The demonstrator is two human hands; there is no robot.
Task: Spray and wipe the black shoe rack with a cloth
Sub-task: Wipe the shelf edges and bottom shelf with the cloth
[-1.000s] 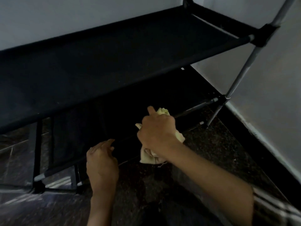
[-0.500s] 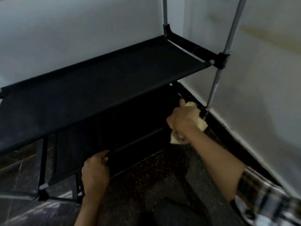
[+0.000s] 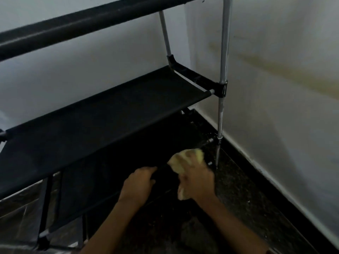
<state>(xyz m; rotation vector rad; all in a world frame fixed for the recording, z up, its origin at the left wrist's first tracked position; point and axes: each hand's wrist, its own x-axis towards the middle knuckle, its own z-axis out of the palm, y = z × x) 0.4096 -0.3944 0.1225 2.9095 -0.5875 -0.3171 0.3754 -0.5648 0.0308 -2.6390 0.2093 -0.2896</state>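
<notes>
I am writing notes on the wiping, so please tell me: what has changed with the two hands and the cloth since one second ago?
The left hand slid right along the front bar of the lowest shelf and now rests close beside the right hand. The right hand swept the yellow cloth right toward the corner pole and has come slightly back. Unchanged: the right hand grips the cloth, and the shoe rack has not moved.
</notes>
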